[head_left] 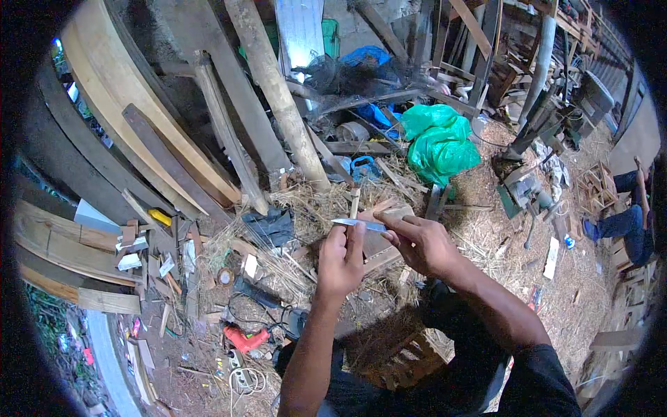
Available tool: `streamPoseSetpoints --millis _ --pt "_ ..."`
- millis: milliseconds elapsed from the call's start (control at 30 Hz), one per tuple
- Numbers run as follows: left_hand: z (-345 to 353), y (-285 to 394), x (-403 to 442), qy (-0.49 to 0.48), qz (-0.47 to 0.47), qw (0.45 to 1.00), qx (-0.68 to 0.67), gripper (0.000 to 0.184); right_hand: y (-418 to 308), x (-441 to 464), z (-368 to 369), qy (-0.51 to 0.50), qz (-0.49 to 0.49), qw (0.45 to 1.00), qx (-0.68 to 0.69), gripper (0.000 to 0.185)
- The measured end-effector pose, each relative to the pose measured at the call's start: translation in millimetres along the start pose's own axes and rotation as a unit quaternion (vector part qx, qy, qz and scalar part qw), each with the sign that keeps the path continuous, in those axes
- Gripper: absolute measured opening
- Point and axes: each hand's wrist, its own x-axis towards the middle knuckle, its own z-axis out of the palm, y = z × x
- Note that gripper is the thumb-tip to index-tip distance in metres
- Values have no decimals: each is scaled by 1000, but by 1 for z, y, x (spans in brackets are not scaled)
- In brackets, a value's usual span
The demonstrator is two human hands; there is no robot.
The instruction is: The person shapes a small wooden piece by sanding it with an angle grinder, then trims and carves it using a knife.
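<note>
In front of me, my left hand (342, 258) is closed with its thumb raised, pinching a slim pale wooden stick (355, 203) that stands up past the fingers. My right hand (425, 244) is wrapped round the handle of a knife, and the fingers hide most of that handle. The knife's bright blade (360, 224) points left and lies across the stick, just above my left thumb. Beneath both hands is a brown wooden block (379, 256), partly covered by them.
Shavings cover the ground. A red power tool (246, 338) and a white cable (246, 381) lie at lower left. Long planks (132, 90) lean at left. A green plastic bag (441, 146) and a machine (531, 184) stand ahead. Another person's legs (622, 226) show at far right.
</note>
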Motion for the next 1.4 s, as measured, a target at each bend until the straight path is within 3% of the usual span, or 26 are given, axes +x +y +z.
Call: streamPoseSetpoints --millis 100,433,1000,1400 --pt "6 -22 2 70 130 989 -11 35 5 -3 6 7 -10 999 -36 34" --pt "-3 -6 -11 99 62 993 12 38 -19 4 5 21 -6 997 -75 31" --pt "-6 -8 -8 191 31 980 55 47 -33 10 13 62 3 989 -136 32" --pt "-20 3 -10 117 18 992 46 46 -30 20 14 81 -11 981 -178 31"
